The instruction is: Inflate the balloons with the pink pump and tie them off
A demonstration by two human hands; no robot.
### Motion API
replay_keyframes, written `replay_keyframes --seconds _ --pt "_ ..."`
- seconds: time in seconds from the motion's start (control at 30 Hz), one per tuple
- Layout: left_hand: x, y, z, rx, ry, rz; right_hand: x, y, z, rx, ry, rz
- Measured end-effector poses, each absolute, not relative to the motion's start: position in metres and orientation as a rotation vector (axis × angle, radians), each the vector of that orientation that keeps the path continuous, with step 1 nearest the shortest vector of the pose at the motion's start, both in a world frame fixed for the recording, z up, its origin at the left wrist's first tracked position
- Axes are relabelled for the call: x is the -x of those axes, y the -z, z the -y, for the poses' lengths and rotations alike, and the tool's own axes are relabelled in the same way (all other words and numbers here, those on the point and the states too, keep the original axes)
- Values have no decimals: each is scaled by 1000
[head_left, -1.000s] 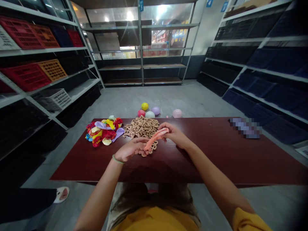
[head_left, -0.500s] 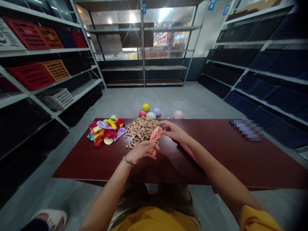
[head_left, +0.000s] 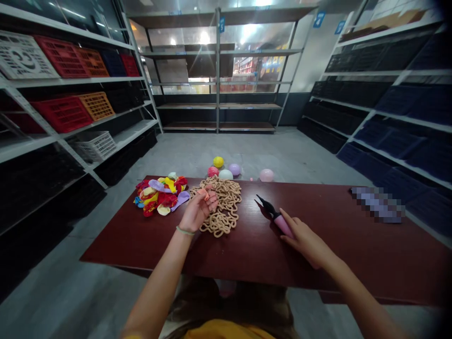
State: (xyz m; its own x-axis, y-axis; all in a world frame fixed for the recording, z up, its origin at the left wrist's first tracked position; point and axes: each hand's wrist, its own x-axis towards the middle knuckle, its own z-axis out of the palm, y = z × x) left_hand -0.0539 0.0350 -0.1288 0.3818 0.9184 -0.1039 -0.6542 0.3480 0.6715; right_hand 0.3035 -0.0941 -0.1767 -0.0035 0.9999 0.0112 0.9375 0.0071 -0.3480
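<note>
Head view: your limp coral balloon [head_left: 204,193] is loosely grasped in the curled fingers of your upturned left hand [head_left: 196,213], over the left side of the tan heap of loops [head_left: 229,194]; that cradling probably keeps it from slipping. Right of the heap, your right hand [head_left: 306,239] grasps the pink hand pump [head_left: 283,226], thumb and fingers on opposite sides, seemingly to steady it while leaving its black nozzle [head_left: 267,205] uncovered. You cannot tell whether the pump touches the worktop [head_left: 148,249]. Left of the heap lie bunched uninflated balloons [head_left: 163,197], perhaps gathered for easy reach; beyond the heap, inflated balloons [head_left: 234,169] rest on the floor [head_left: 176,153].
</note>
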Motion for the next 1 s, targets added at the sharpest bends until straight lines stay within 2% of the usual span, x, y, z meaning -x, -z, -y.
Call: replay_keyframes --seconds 0.2,0.37,1.0 --pt "62 146 -61 -557 -1281 -508 -244 145 90 1650 -502 1984" --pt "74 166 -66 -439 -1393 -553 -172 132 74 1448 -366 2223" --pt "76 170 -64 -405 -1494 -528 -143 148 52 1461 -267 2295"
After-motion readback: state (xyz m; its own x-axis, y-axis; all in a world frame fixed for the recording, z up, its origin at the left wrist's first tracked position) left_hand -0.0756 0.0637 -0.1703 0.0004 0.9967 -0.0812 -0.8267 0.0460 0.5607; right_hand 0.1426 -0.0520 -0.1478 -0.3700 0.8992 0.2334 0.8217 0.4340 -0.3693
